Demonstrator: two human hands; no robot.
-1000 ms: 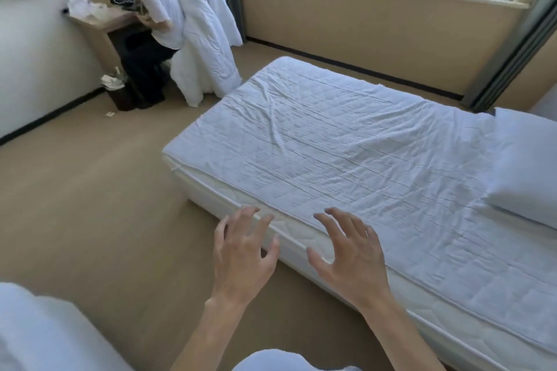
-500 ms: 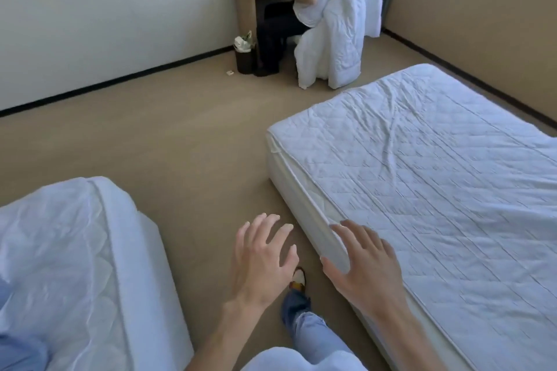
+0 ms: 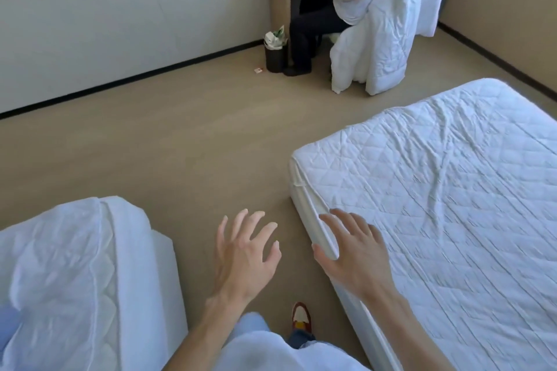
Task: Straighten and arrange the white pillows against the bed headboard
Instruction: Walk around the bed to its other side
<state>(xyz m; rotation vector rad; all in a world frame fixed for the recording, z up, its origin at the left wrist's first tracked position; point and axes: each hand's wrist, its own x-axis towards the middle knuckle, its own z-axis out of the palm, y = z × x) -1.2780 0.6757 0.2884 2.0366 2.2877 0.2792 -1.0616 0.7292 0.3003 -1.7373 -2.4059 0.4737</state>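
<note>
both hands, left hand (image 3: pixel 244 253) and right hand (image 3: pixel 355 253), have a wide empty grip, and the bed (image 3: pixel 452 190) is cut off at the edge.

1. One view only, worn on the person's head, looking forward and steeply down from standing height.
2. Nearest the lens, at the bottom edge, are the wearer's left hand (image 3: pixel 244 256) and right hand (image 3: pixel 358 259), both reaching out ahead.
3. It faces along the floor (image 3: pixel 187 141) between two beds: one bed (image 3: pixel 452 190) on the right, another (image 3: pixel 69 274) at lower left.
4. Far off, at the top edge, it takes in the wall (image 3: pixel 120 18) and a seated person (image 3: pixel 346 0) at a desk.
</note>
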